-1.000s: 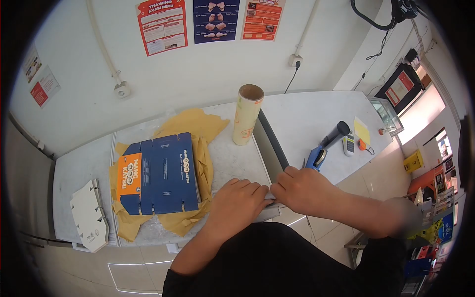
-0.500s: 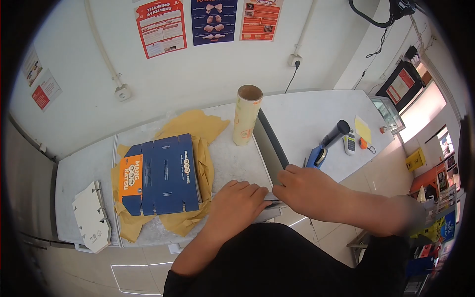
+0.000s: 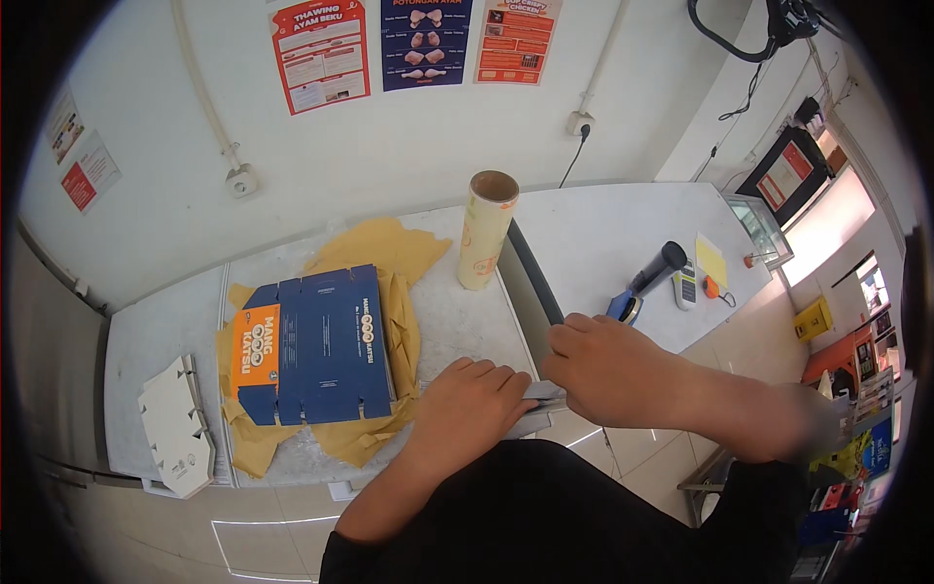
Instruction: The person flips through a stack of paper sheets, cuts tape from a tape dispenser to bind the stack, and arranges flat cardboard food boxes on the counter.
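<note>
My left hand [image 3: 472,404] is closed near the front edge of the table, knuckles up, fingers curled out of sight. Right beside it is my right hand [image 3: 603,370], also closed like a fist, with a narrow gap between the two. A thin dark object [image 3: 545,400] shows between and below the hands; its kind cannot be made out, and the hands hide most of it. Left of my hands, a stack of flattened blue and orange cartons [image 3: 326,341] lies on crumpled brown paper [image 3: 379,238]. Behind my hands a cardboard-cored roll of wrap [image 3: 484,234] stands upright.
A flattened white carton [image 3: 178,428] lies at the table's left end. On the right-hand table [image 3: 603,219] are a blue tool with a dark cylinder [image 3: 647,277], a card terminal [image 3: 685,285], yellow paper [image 3: 711,261] and an orange-tagged item [image 3: 715,289]. Posters hang on the wall.
My right hand has shifted slightly right, so the gap between the hands is a little wider and more of the dark object shows. The cartons and roll stay where they were.
</note>
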`<state>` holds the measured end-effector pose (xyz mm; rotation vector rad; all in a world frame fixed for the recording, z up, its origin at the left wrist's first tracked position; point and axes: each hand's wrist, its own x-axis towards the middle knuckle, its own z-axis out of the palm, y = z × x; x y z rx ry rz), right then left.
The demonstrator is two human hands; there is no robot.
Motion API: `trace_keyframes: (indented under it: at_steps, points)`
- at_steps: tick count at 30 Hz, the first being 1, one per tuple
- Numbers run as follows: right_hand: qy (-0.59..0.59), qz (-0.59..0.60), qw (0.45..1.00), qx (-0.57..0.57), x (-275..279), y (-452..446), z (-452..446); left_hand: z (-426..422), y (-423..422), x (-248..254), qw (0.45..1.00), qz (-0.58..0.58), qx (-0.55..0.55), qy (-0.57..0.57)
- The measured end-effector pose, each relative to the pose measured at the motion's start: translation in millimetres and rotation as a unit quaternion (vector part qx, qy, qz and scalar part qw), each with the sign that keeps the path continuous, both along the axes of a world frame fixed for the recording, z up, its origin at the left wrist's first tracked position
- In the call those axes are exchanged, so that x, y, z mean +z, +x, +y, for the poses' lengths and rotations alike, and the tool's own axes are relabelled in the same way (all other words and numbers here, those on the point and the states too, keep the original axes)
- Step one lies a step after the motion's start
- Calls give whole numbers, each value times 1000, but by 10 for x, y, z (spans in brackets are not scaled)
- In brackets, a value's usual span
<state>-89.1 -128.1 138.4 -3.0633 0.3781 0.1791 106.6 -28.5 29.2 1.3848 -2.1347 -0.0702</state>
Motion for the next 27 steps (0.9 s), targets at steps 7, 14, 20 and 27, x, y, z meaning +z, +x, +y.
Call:
trace_keyframes:
  at_steps: [7, 14, 20, 27]
  points:
    - [46, 24, 999, 10, -28, -54, -33, 36, 6, -5, 1000, -5, -19, -4]
    - [153, 86, 984, 2, -57, -58, -8, 260, -23, 5, 998, -25, -62, 7]
    - [302, 203, 926, -99, -36, 111, -159, 335, 7, -14, 997, -18, -80, 12]
    - [365, 242, 895, -82, -216, 167, -286, 339, 15, 1, 995, -23, -93, 14]
